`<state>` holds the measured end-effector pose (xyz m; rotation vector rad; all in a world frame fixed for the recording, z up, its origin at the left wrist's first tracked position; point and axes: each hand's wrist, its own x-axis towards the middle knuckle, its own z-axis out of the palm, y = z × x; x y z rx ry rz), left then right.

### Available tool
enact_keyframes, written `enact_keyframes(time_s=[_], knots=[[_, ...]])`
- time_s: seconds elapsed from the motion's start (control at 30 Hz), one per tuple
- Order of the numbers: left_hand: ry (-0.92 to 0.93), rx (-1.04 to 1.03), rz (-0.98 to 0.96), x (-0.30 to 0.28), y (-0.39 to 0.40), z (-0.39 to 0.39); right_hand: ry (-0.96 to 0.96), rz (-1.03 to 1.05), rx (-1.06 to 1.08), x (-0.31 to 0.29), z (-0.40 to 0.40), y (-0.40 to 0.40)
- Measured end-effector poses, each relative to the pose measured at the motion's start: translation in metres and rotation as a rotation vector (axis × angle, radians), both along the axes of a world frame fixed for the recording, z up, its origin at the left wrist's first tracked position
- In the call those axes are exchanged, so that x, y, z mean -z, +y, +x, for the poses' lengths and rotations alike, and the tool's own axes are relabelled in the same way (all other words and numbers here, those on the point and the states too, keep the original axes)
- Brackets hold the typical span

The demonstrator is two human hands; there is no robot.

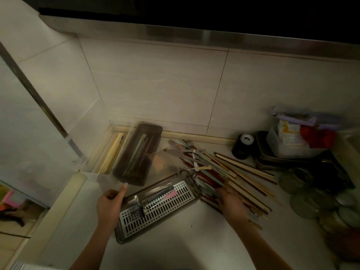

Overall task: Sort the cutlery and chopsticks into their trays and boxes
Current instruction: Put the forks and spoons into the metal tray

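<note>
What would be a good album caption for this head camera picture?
Sorting time: the left hand holds a clear lid while the right hand reaches into the chopstick pile beside the slotted tray.

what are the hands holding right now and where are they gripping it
The left hand holds a clear lid by its near corner. The right hand rests on the chopstick pile; whether it grips any cannot be told.

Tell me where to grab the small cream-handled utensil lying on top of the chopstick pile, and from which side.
Probably take the small cream-handled utensil by its pale handle end, coming straight down from above with a thumb-and-finger pinch. It lies flat across the loose chopstick pile, on top, so nothing covers it. The right hand already rests on the pile nearby; the left hand holds the clear plastic lid.
</note>
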<state>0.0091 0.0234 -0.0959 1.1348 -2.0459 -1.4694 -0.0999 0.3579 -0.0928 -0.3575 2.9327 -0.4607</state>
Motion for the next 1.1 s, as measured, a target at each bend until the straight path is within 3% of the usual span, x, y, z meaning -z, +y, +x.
enact_keyframes(time_s=[0.3,0.43,0.63,0.67,0.73,0.87,0.97,1.1], knots=[[-0.007,0.008,0.016,0.001,0.0,0.0,-0.148,0.175,-0.111,0.004,0.0,-0.008],[-0.01,0.013,0.004,0.0,0.0,0.0,-0.207,0.061,0.057,0.002,-0.001,-0.013],[-0.023,0.039,-0.012,-0.001,-0.002,0.0,-0.116,0.209,-0.065,-0.013,0.007,-0.015],[-0.027,0.042,-0.012,-0.001,-0.002,0.0,-0.005,0.23,-0.039,-0.012,0.006,-0.015],[-0.023,0.041,-0.007,-0.002,-0.002,0.0,0.042,0.276,-0.061,-0.01,0.006,-0.005],[-0.005,0.065,0.003,-0.004,-0.002,0.0,-0.11,0.051,0.129,-0.021,0.012,0.01],[-0.003,0.093,-0.005,-0.005,-0.002,0.0,0.147,-0.073,0.214,-0.027,0.014,0.017],[0.005,0.113,0.0,-0.007,-0.003,-0.002,0.13,-0.4,0.286,-0.052,0.025,0.019]])
